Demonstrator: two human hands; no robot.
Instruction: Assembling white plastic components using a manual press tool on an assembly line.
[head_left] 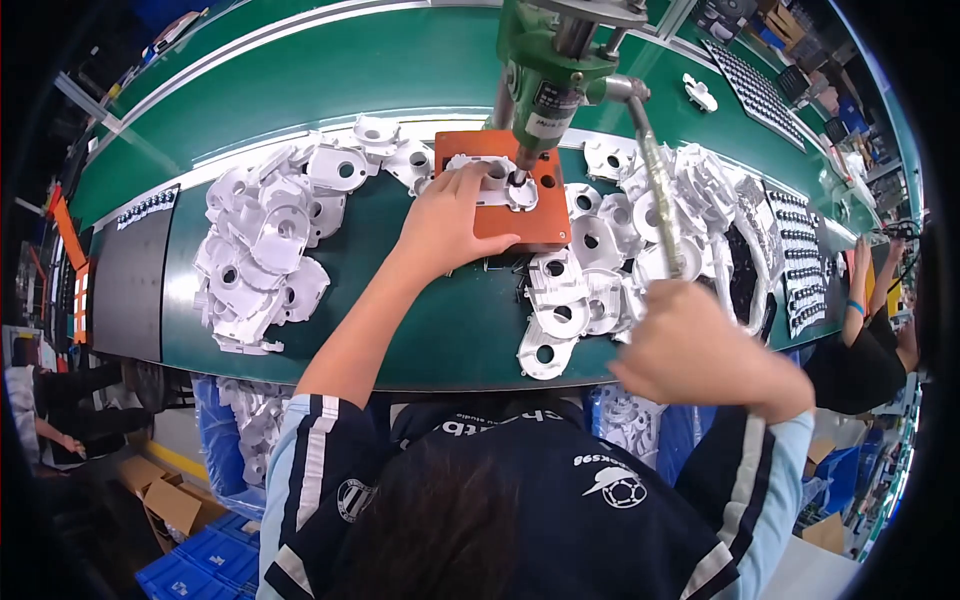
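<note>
My left hand [448, 218] reaches over an orange fixture block [548, 215]. Its fingers curl onto a white plastic housing [522, 192] lying in the block and hold it, while the thumb stretches along the block's near side. Part of the housing is hidden under the fingers. Straight above it stands a green hand press [545, 95], its dark ram tip [519, 176] down at the housing. On the right my right hand [690, 345], somewhat blurred, is closed round the lower end of the press's long lever [655, 180].
Loose white housings are heaped left [265, 235] and right [600, 245] of the block on the green table [390, 330]. A dark board [130, 280] lies far left, and a tray of small black parts [800, 265] far right. Below the edge hang blue-lined bins [220, 440]. Another person [855, 370] works at right.
</note>
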